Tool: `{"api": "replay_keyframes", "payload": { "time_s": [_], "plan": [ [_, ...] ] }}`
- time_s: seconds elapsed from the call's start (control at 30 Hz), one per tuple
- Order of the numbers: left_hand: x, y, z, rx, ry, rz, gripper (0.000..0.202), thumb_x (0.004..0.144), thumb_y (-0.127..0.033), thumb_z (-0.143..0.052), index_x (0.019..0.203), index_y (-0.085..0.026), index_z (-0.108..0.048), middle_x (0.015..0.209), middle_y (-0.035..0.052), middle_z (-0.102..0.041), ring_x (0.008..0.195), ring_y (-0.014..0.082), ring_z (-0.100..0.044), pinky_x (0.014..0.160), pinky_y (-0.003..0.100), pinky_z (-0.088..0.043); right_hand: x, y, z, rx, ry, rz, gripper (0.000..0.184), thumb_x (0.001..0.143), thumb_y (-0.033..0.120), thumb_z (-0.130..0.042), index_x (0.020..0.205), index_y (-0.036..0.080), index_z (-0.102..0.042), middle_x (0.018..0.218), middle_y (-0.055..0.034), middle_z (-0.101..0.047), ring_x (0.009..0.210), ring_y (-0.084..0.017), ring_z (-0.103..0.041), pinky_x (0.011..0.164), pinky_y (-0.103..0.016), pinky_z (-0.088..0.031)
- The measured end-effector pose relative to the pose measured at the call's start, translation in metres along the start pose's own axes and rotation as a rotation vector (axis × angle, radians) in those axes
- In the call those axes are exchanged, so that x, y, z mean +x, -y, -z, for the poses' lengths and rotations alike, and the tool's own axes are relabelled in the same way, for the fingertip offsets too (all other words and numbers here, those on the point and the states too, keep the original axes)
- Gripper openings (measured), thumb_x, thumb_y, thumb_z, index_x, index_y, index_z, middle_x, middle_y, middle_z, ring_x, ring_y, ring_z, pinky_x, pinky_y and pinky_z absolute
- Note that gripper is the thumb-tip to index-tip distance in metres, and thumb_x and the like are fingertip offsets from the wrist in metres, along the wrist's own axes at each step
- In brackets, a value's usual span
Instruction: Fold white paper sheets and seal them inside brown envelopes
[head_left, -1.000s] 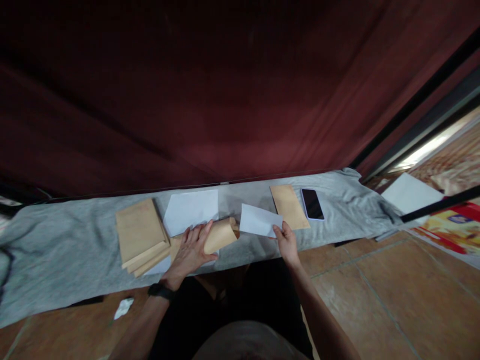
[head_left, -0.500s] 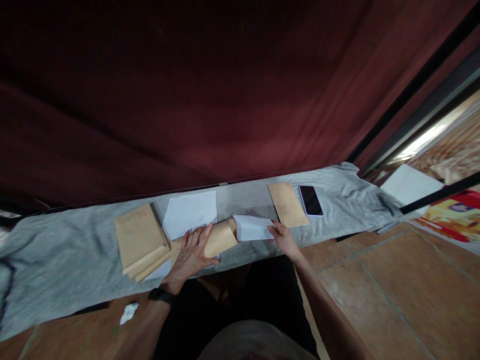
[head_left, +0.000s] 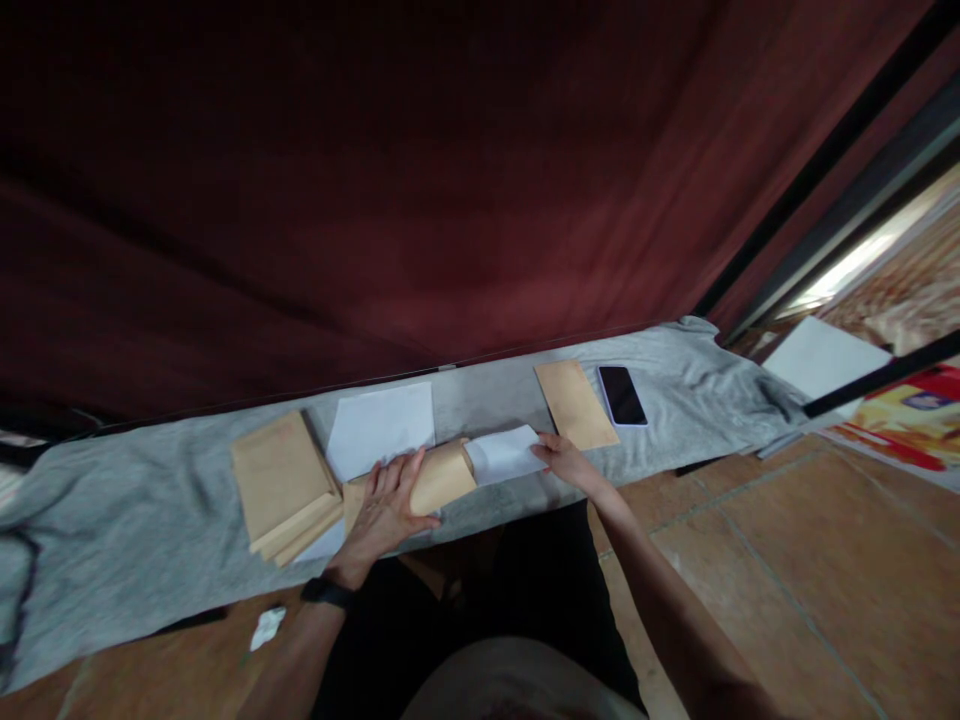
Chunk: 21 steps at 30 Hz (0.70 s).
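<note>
A brown paper envelope (head_left: 444, 478) lies on the grey cloth in front of me, its mouth facing right. My left hand (head_left: 386, 507) rests on it with the fingers spread and pressing down. Between the thumb and fingers of my right hand (head_left: 561, 460) is the outer end of a folded white paper (head_left: 504, 454). The paper's left end sits at the envelope's mouth, and that end is hidden. White sheets (head_left: 381, 428) lie just behind my left hand. To its left is a stack of brown envelopes (head_left: 281, 475), slightly fanned at the front.
Further right on the grey cloth (head_left: 697, 390) lie a single brown envelope (head_left: 576, 405) and a phone (head_left: 622, 395). A dark red curtain (head_left: 450, 200) hangs behind. Crumpled white paper (head_left: 267, 627) is on the tiled floor. A dark bar (head_left: 885, 380) crosses at the right.
My right hand has shifted slightly left and up, bringing the folded white paper closer into the envelope's mouth and tilting it. My left hand stays on the envelope.
</note>
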<state>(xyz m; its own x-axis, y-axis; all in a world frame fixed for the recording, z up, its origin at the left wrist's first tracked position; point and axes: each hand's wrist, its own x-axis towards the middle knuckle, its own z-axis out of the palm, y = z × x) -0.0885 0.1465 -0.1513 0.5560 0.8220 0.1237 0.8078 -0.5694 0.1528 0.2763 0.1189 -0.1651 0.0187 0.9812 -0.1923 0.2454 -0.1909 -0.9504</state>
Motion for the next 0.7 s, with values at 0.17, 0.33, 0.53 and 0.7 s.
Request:
{"api": "replay_keyframes", "payload": {
  "time_s": [0.17, 0.33, 0.53, 0.7],
  "plan": [
    [-0.001, 0.000, 0.000, 0.006, 0.002, -0.018, 0.123, 0.066, -0.057, -0.079, 0.159, -0.021, -0.008, 0.146, 0.0172, -0.045, 0.136, 0.0381, -0.043, 0.118, 0.060, -0.020, 0.003, 0.006, -0.005, 0.036, 0.015, -0.018, 0.020, 0.082, 0.039, -0.058, 0.077, 0.021, -0.065, 0.064, 0.0016, -0.061, 0.057, -0.014, -0.056, 0.047, -0.021, -0.042],
    [0.000, -0.003, 0.002, -0.006, 0.017, -0.026, 0.121, 0.066, -0.058, -0.077, 0.159, -0.022, -0.009, 0.149, 0.0172, -0.042, 0.137, 0.0384, -0.041, 0.118, 0.060, -0.020, 0.002, 0.005, -0.016, 0.073, 0.011, -0.031, 0.029, 0.084, 0.046, -0.055, 0.078, 0.020, -0.066, 0.060, 0.0018, -0.060, 0.055, -0.014, -0.054, 0.048, -0.023, -0.043],
    [0.001, -0.002, 0.001, -0.011, 0.039, -0.035, 0.125, 0.064, -0.057, -0.079, 0.159, -0.023, -0.005, 0.150, 0.0168, -0.041, 0.139, 0.0381, -0.040, 0.118, 0.060, -0.019, -0.001, 0.002, -0.023, 0.041, -0.011, -0.048, 0.028, 0.085, 0.043, -0.054, 0.074, 0.019, -0.064, 0.057, 0.0023, -0.057, 0.053, -0.013, -0.053, 0.046, -0.021, -0.040],
    [0.004, -0.005, -0.001, -0.011, 0.041, -0.060, 0.126, 0.063, -0.057, -0.080, 0.159, -0.021, -0.007, 0.151, 0.0179, -0.039, 0.139, 0.0396, -0.038, 0.118, 0.061, -0.018, -0.006, 0.007, -0.037, -0.046, 0.007, -0.051, 0.025, 0.089, 0.035, -0.050, 0.083, 0.018, -0.067, 0.061, 0.0020, -0.059, 0.053, -0.013, -0.052, 0.048, -0.022, -0.039]
  ]
}}
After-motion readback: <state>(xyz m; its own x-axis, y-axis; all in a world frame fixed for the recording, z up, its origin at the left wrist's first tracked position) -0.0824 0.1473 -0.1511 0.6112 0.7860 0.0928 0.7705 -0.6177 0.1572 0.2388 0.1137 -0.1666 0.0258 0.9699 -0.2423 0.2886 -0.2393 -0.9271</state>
